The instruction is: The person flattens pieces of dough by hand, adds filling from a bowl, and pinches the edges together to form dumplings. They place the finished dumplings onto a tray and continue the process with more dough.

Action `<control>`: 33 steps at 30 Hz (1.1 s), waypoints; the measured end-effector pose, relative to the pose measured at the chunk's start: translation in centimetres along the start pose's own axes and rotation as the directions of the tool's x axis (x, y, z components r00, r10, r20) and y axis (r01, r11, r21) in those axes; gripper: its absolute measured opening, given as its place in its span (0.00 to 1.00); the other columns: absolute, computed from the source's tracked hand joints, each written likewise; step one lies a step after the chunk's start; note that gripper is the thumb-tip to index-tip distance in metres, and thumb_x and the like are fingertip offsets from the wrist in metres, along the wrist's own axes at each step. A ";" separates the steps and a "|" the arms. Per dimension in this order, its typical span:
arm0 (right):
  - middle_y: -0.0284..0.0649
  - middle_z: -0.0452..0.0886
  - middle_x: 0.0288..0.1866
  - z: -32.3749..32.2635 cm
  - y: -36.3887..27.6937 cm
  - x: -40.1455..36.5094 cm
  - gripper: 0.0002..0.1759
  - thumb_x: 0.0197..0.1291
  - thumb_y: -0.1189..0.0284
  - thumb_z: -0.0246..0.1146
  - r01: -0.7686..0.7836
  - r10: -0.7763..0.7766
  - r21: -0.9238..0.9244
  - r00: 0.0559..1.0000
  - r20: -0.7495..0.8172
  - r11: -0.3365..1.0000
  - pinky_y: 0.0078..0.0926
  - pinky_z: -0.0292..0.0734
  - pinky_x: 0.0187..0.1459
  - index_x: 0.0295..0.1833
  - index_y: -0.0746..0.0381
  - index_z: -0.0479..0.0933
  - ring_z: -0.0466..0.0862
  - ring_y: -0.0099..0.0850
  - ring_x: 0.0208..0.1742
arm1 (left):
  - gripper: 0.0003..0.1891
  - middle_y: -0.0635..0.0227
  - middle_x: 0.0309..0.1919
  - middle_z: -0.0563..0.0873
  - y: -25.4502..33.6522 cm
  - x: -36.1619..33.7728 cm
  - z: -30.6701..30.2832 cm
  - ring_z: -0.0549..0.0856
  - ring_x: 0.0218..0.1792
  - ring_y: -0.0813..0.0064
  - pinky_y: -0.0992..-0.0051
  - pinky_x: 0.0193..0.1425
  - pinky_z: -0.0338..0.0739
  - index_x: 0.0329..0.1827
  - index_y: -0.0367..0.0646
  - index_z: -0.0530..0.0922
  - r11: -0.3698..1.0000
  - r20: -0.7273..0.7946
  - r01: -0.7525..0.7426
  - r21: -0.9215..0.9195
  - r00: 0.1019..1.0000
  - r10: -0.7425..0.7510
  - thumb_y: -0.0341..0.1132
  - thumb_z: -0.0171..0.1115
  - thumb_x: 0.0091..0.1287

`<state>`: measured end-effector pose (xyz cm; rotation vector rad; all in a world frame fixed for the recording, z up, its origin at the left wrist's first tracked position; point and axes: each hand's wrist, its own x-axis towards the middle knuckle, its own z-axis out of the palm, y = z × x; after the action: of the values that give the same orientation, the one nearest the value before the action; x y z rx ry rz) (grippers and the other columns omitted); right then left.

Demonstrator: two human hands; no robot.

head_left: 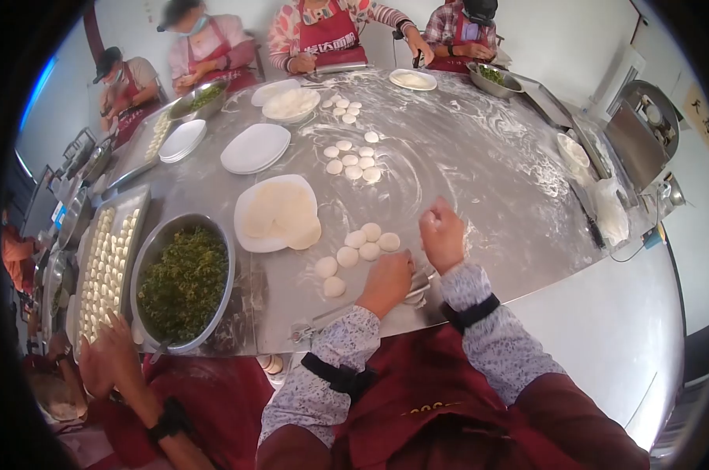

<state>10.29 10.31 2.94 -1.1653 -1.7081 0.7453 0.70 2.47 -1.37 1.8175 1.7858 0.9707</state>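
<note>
My left hand (388,282) is curled low over the table's near edge, its fingers mostly hidden. Up and to its right, my right hand (442,233) is closed in a fist above the floured metal. I cannot make out what either hand holds. Beside my left hand lies a shiny metal object (418,290), partly covered. Several flattened dough pieces (368,251) sit just beyond my left hand, pale and round. Further left, a white plate (245,235) carries a stack of thin dough wrappers (280,210).
A steel bowl of chopped green filling (184,282) and a tray of dumplings (108,258) stand left, near a co-worker's hands (108,356). More dough rounds (353,163) and white plates (255,149) lie further back. Several people in red aprons work along the far side.
</note>
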 end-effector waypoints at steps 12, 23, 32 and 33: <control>0.50 0.69 0.20 -1.2 0.7 -1.6 0.04 0.52 0.75 0.50 0.091 -0.091 -0.015 0.994 -0.052 0.996 0.34 0.68 0.26 0.30 0.65 0.66 0.72 0.45 0.22 | 0.06 0.54 0.29 0.81 1.3 -2.2 -2.1 0.80 0.33 0.51 0.56 0.37 0.71 0.33 0.40 0.74 0.983 0.101 0.063 0.174 0.992 -0.081 0.34 0.55 0.59; 0.49 0.71 0.22 -3.1 2.2 -4.4 0.03 0.52 0.75 0.50 0.127 -0.123 0.066 0.990 -0.069 0.990 0.34 0.68 0.26 0.31 0.64 0.67 0.73 0.41 0.21 | 0.07 0.55 0.25 0.81 0.7 -2.6 -1.9 0.81 0.33 0.52 0.57 0.36 0.72 0.32 0.39 0.75 0.997 0.108 0.012 0.077 0.994 -0.021 0.35 0.55 0.60; 0.53 0.72 0.22 -1.5 1.7 -2.3 0.04 0.52 0.74 0.51 0.038 -0.037 0.026 0.999 -0.037 0.999 0.37 0.69 0.26 0.31 0.64 0.67 0.73 0.52 0.23 | 0.06 0.53 0.26 0.81 0.2 -1.3 -1.3 0.81 0.32 0.51 0.57 0.36 0.72 0.32 0.39 0.75 0.993 0.028 0.011 0.119 1.000 -0.014 0.33 0.57 0.57; 0.53 0.72 0.22 -2.3 2.1 -3.3 0.04 0.52 0.74 0.51 0.038 -0.037 0.028 0.999 -0.034 0.999 0.37 0.69 0.26 0.31 0.64 0.67 0.73 0.52 0.23 | 0.06 0.53 0.26 0.81 0.1 -1.7 -1.9 0.81 0.32 0.52 0.57 0.36 0.73 0.32 0.39 0.75 0.997 0.078 -0.022 0.078 0.997 0.016 0.32 0.56 0.57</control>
<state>13.62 7.94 0.97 -1.1170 -1.6823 0.7209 -0.47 0.51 -0.36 1.8958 1.7864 0.8366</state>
